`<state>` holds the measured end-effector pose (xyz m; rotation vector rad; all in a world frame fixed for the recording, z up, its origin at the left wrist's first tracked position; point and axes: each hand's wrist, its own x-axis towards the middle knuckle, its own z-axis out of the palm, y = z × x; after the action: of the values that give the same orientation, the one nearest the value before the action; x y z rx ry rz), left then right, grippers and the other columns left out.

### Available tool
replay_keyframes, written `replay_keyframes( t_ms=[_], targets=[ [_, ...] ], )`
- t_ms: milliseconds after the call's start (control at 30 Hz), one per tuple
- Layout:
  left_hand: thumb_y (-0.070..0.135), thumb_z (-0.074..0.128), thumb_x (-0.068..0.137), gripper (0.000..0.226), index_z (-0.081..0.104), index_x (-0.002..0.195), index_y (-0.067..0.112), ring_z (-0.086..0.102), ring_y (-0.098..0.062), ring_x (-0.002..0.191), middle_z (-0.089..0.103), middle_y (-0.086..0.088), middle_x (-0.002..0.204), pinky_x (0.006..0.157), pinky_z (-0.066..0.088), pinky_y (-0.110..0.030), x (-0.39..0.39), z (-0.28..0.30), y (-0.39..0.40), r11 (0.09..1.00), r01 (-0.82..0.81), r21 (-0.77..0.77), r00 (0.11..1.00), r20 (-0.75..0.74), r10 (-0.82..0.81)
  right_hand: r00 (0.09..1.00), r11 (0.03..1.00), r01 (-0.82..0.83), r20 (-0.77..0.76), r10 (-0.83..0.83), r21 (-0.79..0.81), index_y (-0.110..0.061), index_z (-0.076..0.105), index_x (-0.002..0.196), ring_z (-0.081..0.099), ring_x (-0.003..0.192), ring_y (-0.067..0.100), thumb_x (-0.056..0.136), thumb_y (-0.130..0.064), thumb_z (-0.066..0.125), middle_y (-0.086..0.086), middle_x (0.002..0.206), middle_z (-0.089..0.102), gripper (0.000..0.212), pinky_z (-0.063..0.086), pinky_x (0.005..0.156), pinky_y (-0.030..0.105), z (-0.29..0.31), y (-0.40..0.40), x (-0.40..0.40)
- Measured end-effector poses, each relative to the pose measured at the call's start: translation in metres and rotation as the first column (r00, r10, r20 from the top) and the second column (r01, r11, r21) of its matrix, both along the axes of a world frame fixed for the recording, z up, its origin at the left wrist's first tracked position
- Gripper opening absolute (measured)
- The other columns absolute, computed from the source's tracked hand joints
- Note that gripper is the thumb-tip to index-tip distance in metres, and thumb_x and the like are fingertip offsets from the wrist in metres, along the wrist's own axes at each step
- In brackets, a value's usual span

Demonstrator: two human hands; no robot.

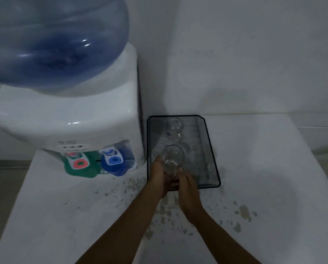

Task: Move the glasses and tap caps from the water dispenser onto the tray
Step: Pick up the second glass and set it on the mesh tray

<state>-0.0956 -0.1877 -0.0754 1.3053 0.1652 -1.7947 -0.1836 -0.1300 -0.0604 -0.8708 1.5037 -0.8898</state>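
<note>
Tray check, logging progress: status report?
Both hands, left hand and right hand, hold a glass over the mesh tray. Another glass already there. Nothing blocking.

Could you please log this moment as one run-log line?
both hands hold glass over tray | one glass on tray | tap caps on dispenser

1. The tray is lying on the tabletop, just right of the water dispenser.
2. One glass is standing in the tray's far part.
3. Another glass is sitting nearer, over the tray.
</note>
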Motion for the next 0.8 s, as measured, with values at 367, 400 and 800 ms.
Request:
replay_keyframes(
  t_ms=[367, 400, 800],
  targets=[
    [0.047, 0.043, 0.096, 0.053, 0.070, 0.079, 0.005, 0.062, -0.025, 0.063, 0.068, -0.014, 0.073, 0.067, 0.050, -0.036, -0.064, -0.016, -0.061, 1.000, -0.002, 0.006, 0.993, 0.114, 0.001, 0.924, 0.936, 0.020, 0.351, -0.152, 0.352, -0.005, 0.060, 0.091, 0.059, 0.058, 0.015, 0.098, -0.026, 0.046, 0.005, 0.070, 0.062, 0.026, 0.051, 0.056, 0.032, -0.023, -0.076, -0.065],
    [0.049, 0.046, 0.093, 0.053, 0.073, 0.078, 0.006, 0.063, -0.026, 0.062, 0.070, -0.014, 0.071, 0.063, 0.049, -0.033, -0.068, -0.016, -0.062, 1.000, -0.008, 0.014, 0.993, 0.114, 0.007, 0.886, 0.913, -0.026, 0.432, -0.168, 0.408, -0.006, 0.060, 0.085, 0.057, 0.055, 0.014, 0.097, -0.025, 0.046, 0.005, 0.068, 0.060, 0.026, 0.049, 0.053, 0.029, -0.023, -0.081, -0.070],
    [0.040, 0.046, 0.097, 0.047, 0.072, 0.101, 0.002, 0.063, -0.033, 0.070, 0.070, -0.022, 0.095, 0.062, 0.052, -0.038, -0.091, -0.040, -0.088, 0.995, 0.092, 0.030, 0.948, 0.302, -0.096, 0.789, 0.885, -0.099, 0.578, -0.209, 0.455, -0.008, 0.064, 0.091, 0.054, 0.049, 0.010, 0.103, -0.020, 0.041, 0.004, 0.063, 0.061, 0.029, 0.042, 0.048, 0.023, -0.048, -0.121, -0.108]
  ],
)
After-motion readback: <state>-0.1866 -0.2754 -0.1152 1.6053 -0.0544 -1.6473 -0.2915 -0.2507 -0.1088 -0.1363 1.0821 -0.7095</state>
